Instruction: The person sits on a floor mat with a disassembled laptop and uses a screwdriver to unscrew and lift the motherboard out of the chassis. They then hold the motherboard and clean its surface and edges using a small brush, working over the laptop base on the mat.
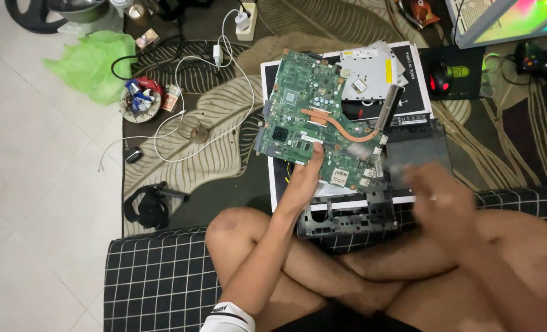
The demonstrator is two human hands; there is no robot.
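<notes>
A green laptop motherboard point(310, 117) with a copper heat pipe is tilted up over a black laptop base point(359, 212). My left hand point(304, 175) grips its near edge from below, thumb on the board. My right hand point(439, 193) is blurred, hovering to the right of the board above the laptop base's right side; nothing is visibly held in it. I sit cross-legged on a black checked cushion point(156, 276).
A silver optical drive point(371, 71) lies on a black-and-white box behind the board. White cables and a charger point(218, 55) lie on the leaf-patterned rug at left, with a green plastic bag point(95, 61), a small dish of clutter point(141, 98), a mouse point(439, 80) and a gamepad point(537, 61).
</notes>
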